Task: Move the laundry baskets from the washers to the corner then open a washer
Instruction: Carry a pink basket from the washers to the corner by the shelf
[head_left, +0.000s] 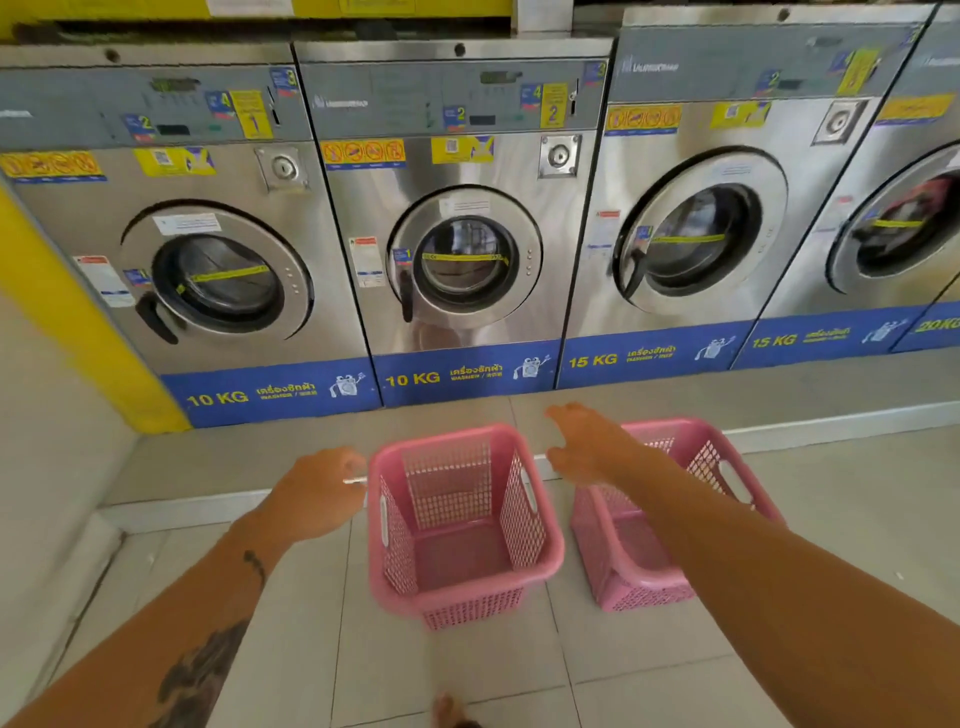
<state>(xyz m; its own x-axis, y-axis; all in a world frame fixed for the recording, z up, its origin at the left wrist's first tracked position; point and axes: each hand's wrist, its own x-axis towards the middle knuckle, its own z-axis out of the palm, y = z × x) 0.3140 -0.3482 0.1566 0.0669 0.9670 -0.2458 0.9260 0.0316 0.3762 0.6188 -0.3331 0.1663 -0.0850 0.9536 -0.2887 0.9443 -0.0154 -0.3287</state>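
Standing on the tiled floor (649, 670), just short of the raised step (208, 467) under the machines: two pink laundry baskets, both upright, both without contents.

Left basket (462, 525): mesh walls, slot handles on two sides, directly between the two hands. Near rim just beside the left hand (317, 493), at its right; touching or apart cannot be told.

Right basket (675, 514): same make, just beside the first, partly hidden beneath the right forearm. Beyond and below the right hand (582, 447).

Left hand: curled loosely, knuckles up, closed on nothing visible; a small pale item showing at the fingertips, too blurred to identify. Tattooed forearm behind it.

Right hand: released, fingers spread and extended forward, hovering above the gap between the two baskets, grasping nothing.

Beyond both hands, a row of steel front-loading washers on blue base panels:
- 10 KG washer, numbered 1 (218, 280), ahead and left of the left hand, door shut.
- 10 KG washer, numbered 2 (462, 260), straight ahead between the hands, door shut.
- 15 KG washer (696, 234), ahead and right of the right hand, door shut.
- Further washer (904, 228) at far right, coloured laundry behind the glass.

Yellow wall edge (78, 322) far left of the left hand.
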